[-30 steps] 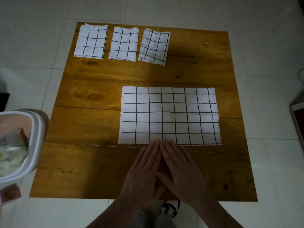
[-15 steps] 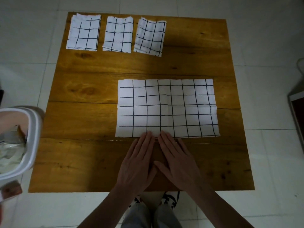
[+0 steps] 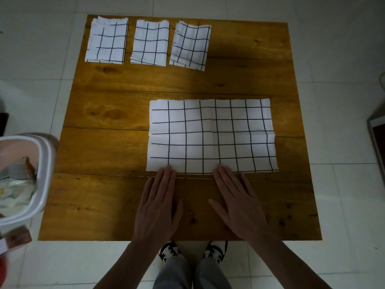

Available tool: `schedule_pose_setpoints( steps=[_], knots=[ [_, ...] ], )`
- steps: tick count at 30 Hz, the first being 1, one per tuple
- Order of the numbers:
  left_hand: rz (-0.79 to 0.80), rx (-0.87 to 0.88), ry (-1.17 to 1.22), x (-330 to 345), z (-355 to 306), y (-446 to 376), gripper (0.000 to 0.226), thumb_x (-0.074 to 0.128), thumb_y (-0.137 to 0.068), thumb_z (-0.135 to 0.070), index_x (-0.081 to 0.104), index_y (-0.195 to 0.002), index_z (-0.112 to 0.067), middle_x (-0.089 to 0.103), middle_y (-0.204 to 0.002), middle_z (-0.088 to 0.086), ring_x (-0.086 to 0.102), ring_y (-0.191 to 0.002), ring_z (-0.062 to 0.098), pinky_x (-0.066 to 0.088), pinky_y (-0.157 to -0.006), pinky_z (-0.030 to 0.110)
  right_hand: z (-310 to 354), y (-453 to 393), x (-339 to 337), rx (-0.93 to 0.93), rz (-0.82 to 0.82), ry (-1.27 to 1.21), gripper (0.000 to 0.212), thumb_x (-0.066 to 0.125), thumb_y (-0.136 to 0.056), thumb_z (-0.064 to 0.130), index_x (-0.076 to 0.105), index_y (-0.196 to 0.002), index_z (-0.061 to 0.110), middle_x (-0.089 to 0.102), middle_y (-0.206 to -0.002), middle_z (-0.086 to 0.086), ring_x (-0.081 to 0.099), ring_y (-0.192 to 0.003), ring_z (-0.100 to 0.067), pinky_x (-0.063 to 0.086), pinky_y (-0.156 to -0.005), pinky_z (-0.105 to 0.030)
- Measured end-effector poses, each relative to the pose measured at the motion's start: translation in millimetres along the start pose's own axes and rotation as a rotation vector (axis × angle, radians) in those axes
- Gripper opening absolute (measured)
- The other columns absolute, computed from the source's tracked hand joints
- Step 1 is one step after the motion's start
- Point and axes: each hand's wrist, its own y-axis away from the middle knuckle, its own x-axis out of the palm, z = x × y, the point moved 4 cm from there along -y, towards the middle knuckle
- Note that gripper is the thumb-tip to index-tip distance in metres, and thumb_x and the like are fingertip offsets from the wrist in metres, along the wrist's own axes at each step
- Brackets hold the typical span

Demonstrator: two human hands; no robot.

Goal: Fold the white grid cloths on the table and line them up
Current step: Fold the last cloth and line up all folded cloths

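A white grid cloth (image 3: 211, 135), folded into a wide rectangle, lies flat in the middle right of the wooden table (image 3: 116, 201). My left hand (image 3: 158, 205) and my right hand (image 3: 237, 203) lie flat on the table, fingers straight, with their fingertips touching the cloth's near edge. The hands are apart from each other. Along the table's far left edge three smaller folded grid cloths sit in a row: the left one (image 3: 107, 41), the middle one (image 3: 150, 42) and the right one (image 3: 190, 45), which is slightly skewed.
A white plastic bin (image 3: 41, 184) with crumpled contents stands on the floor at the table's left side. The floor is pale tile. My shoes (image 3: 192, 250) show below the table's near edge. A dark object (image 3: 378, 138) sits at the right border.
My hands have slid apart along the cloth's near edge, the left one leftward and the right one rightward. The view has also shifted a little.
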Motion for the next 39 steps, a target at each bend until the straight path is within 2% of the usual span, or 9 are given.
schedule_pose_setpoints(
  steps=[7,14,18,23,30,35,39],
  knots=[
    [-0.021,-0.018,-0.001,-3,6,1,0.069,0.035,-0.107,-0.045,0.024,-0.165,-0.009,0.020,-0.173,0.010,0.015,-0.161,0.026,0.024,-0.127,0.054,-26,11,-5,0.084,-0.052,0.010,0.074,0.018,-0.108,0.063,0.014,-0.166,0.018,0.008,-0.175,-0.001,0.006,-0.161,-0.018,0.022,-0.126,-0.057],
    [-0.025,-0.023,-0.012,-4,8,1,0.069,0.035,-0.107,-0.046,0.023,-0.165,-0.009,0.020,-0.173,0.010,0.015,-0.161,0.026,0.026,-0.125,0.057,-63,27,-7,0.287,-0.123,-0.044,0.075,0.016,-0.107,0.063,0.010,-0.167,0.018,0.007,-0.175,-0.001,0.005,-0.161,-0.017,0.017,-0.128,-0.055],
    [-0.034,-0.030,-0.016,-3,8,1,0.069,0.035,-0.107,-0.046,0.025,-0.164,-0.009,0.021,-0.173,0.011,0.016,-0.161,0.028,0.026,-0.126,0.058,-77,34,-10,0.304,-0.136,-0.035,0.076,0.016,-0.106,0.063,0.015,-0.166,0.017,0.013,-0.174,-0.003,0.009,-0.161,-0.018,0.017,-0.128,-0.054],
    [-0.048,-0.033,-0.028,-3,7,3,0.068,0.036,-0.106,-0.046,0.027,-0.164,-0.010,0.022,-0.173,0.009,0.016,-0.161,0.030,0.023,-0.126,0.059,-89,38,-14,0.448,-0.188,-0.062,0.077,0.019,-0.105,0.064,0.018,-0.166,0.016,0.019,-0.173,-0.004,0.018,-0.159,-0.023,0.015,-0.129,-0.049],
    [-0.056,-0.063,-0.042,-6,5,0,0.067,0.036,-0.106,-0.045,0.029,-0.163,-0.011,0.024,-0.172,0.009,0.017,-0.160,0.030,0.019,-0.127,0.060,-87,36,-17,0.462,-0.189,-0.008,0.077,0.021,-0.105,0.063,0.020,-0.165,0.014,0.022,-0.172,-0.006,0.019,-0.158,-0.025,0.018,-0.128,-0.052],
    [-0.034,-0.102,-0.021,-7,0,0,0.067,0.034,-0.107,-0.050,0.035,-0.161,-0.011,0.030,-0.170,0.010,0.025,-0.158,0.030,0.023,-0.127,0.052,-84,36,-20,0.460,-0.201,0.024,0.077,0.024,-0.105,0.062,0.023,-0.164,0.013,0.025,-0.170,-0.008,0.023,-0.157,-0.028,0.017,-0.128,-0.051],
    [-0.047,-0.128,0.000,-9,-8,-7,0.066,0.038,-0.106,-0.049,0.043,-0.157,-0.008,0.038,-0.165,0.013,0.034,-0.153,0.033,0.026,-0.124,0.048,-86,35,-26,0.477,-0.244,-0.016,0.070,0.032,-0.104,0.056,0.036,-0.160,0.013,0.037,-0.165,-0.009,0.035,-0.152,-0.031,0.021,-0.126,-0.053]
  ],
)
